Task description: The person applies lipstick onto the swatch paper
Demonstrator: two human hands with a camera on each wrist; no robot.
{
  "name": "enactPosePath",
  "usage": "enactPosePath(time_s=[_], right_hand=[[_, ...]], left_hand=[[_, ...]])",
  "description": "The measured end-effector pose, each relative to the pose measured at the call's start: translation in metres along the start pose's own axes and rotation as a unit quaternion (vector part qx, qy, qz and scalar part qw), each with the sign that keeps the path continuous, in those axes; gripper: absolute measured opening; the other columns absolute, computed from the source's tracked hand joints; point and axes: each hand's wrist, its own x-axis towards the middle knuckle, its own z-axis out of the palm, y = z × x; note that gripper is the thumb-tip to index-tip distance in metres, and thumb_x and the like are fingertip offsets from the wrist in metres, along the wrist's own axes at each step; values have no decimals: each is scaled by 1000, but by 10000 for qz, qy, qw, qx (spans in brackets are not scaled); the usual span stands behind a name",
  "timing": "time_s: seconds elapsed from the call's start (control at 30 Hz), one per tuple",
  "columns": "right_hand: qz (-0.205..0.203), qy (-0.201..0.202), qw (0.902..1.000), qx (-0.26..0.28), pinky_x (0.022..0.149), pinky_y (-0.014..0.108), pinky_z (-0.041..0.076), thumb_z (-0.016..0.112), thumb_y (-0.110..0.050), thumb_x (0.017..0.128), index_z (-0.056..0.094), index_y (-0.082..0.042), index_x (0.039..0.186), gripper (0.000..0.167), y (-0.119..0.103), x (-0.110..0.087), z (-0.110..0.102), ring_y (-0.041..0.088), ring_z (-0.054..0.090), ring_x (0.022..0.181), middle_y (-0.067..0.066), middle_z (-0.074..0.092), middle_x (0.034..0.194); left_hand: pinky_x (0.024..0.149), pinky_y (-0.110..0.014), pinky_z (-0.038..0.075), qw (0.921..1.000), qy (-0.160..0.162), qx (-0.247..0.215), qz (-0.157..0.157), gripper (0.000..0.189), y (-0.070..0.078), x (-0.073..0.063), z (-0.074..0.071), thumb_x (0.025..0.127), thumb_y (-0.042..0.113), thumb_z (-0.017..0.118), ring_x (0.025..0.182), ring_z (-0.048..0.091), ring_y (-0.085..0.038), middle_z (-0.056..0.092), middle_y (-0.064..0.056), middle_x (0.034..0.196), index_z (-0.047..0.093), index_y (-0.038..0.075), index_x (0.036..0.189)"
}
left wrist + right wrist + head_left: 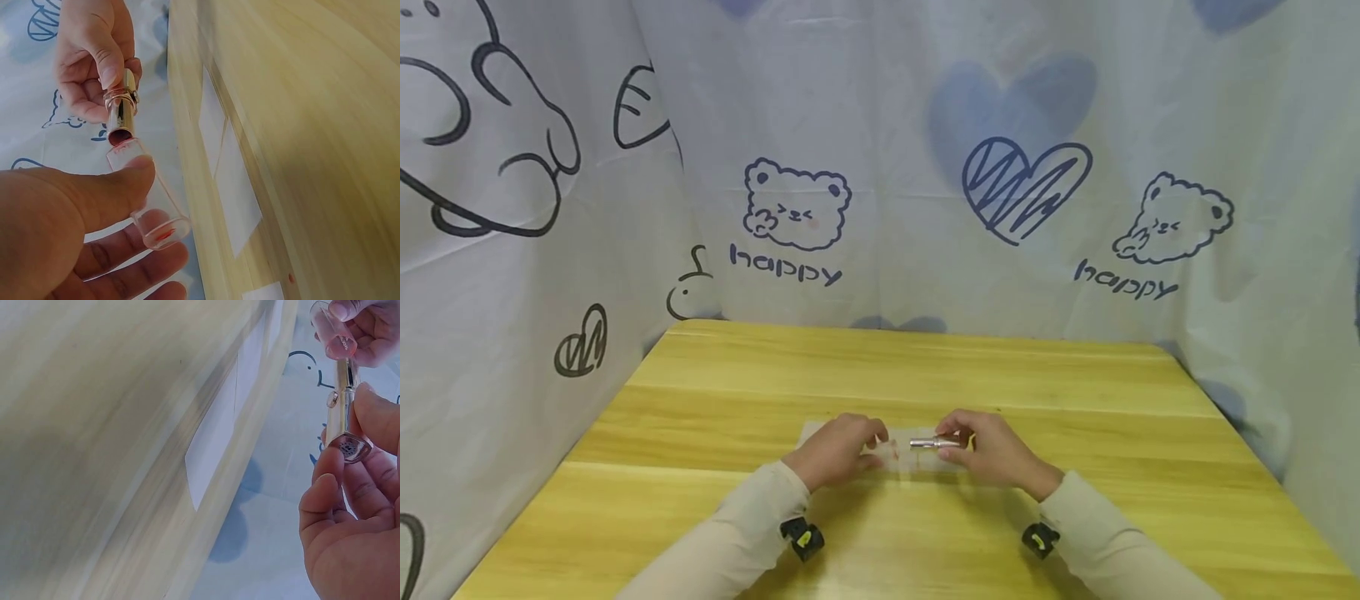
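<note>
My left hand [838, 452] pinches a clear, pink-tinted lipstick cap [166, 201] between thumb and fingers, with red smears showing near its end. In my right hand [992, 448] is a shiny gold-silver lipstick tube [925, 443], held by its base with thumb and fingertips. A ring-like band [122, 97] circles the tube. The tube's narrow end points at the cap's rim; in the left wrist view the two ends are very close, and I cannot tell whether they touch. Both are held above the table.
White rectangular sheets [234, 181] lie on the yellow wooden table [880, 375] under the hands. A white printed curtain [910, 250] stands behind the table and along its sides.
</note>
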Motion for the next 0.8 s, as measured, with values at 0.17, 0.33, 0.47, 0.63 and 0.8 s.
enactPosePath(time_s=[0.17, 0.33, 0.47, 0.63, 0.8], right_hand=[[85, -26, 9999, 54, 61, 26, 49, 71, -15, 90, 66, -10, 107, 18, 3, -1, -4, 9, 60, 78, -3, 66, 97], [185, 23, 9997, 139, 63, 26, 50, 70, -15, 91, 66, -9, 108, 19, 6, -2, -7, 9, 60, 77, -3, 66, 96], [219, 49, 9996, 197, 66, 26, 52, 70, -14, 90, 65, -8, 109, 20, 8, -3, -8, 9, 62, 78, -2, 66, 97], [186, 64, 9997, 174, 68, 25, 53, 70, -10, 90, 63, -5, 111, 23, 10, -5, -8, 9, 63, 78, 0, 66, 97], [187, 69, 9994, 289, 69, 25, 54, 70, -8, 89, 63, -4, 112, 24, 11, -7, -6, 11, 64, 78, 3, 65, 99]], left_hand=[[76, -34, 53, 10000, 41, -8, 53, 26, -3, 1, -1, 88, 14, 73, 89, 64, -23, 67, -10, 96, 65, 2, 110], [77, -35, 53, 9998, 111, -80, 121, 24, -5, 0, -2, 88, 13, 73, 90, 64, -24, 67, -11, 97, 65, 3, 108], [76, -36, 53, 9994, 153, -236, 209, 19, -8, -1, -1, 88, 11, 72, 88, 63, -24, 66, -11, 95, 63, 3, 103], [72, -34, 51, 9985, 172, -457, 240, 15, -11, -4, 2, 89, 10, 71, 83, 61, -23, 64, -9, 91, 60, 4, 97], [68, -31, 49, 9982, 163, -535, 238, 13, -12, -9, 4, 92, 13, 68, 71, 55, -14, 64, -7, 88, 58, 6, 93]])
